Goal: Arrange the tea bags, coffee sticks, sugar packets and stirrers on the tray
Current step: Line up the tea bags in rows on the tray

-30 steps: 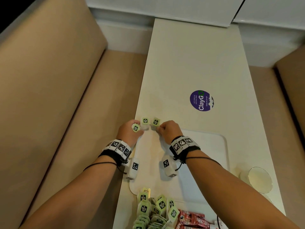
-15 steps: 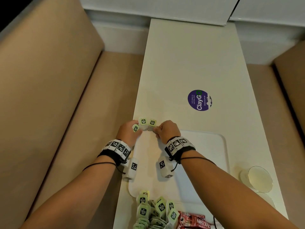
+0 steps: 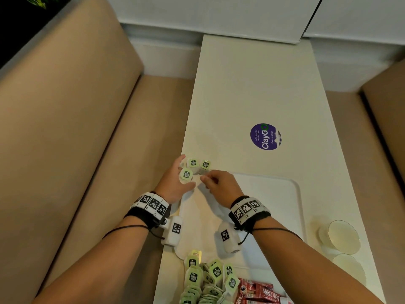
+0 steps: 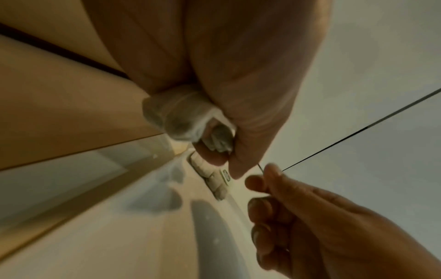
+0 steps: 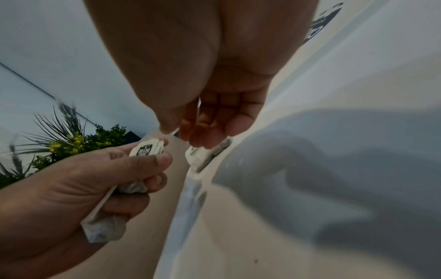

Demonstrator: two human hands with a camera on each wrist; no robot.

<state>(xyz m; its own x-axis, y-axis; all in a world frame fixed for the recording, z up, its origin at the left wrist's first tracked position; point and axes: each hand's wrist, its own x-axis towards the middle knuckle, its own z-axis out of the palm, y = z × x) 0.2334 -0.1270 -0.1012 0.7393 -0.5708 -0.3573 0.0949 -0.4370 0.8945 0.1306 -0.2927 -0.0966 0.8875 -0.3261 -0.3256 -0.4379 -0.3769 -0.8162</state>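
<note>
Two green-tagged tea bags (image 3: 198,164) lie side by side at the far-left corner of the white tray (image 3: 285,194); they show too as tea bags (image 5: 203,156) and as tea bags (image 4: 216,182). My left hand (image 3: 175,181) hovers just left of them and grips a small bunch of tea bags (image 5: 145,150), whose pouches (image 4: 181,117) bulge under the palm. My right hand (image 3: 217,183) is beside it, fingers curled, thumb and forefinger pinched on a thin tea bag string (image 4: 260,168), with fingertips (image 5: 207,139) down at the laid bags.
A heap of tea bags (image 3: 203,279) and red coffee sticks (image 3: 260,292) lie at the tray's near edge. A glass (image 3: 341,236) stands right of the tray. A purple sticker (image 3: 265,136) marks the table; a beige bench (image 3: 87,150) runs along the left.
My right hand has drawn back a little from the two laid tea bags. My left hand's fingers have stretched forward beside them, still holding its bunch.
</note>
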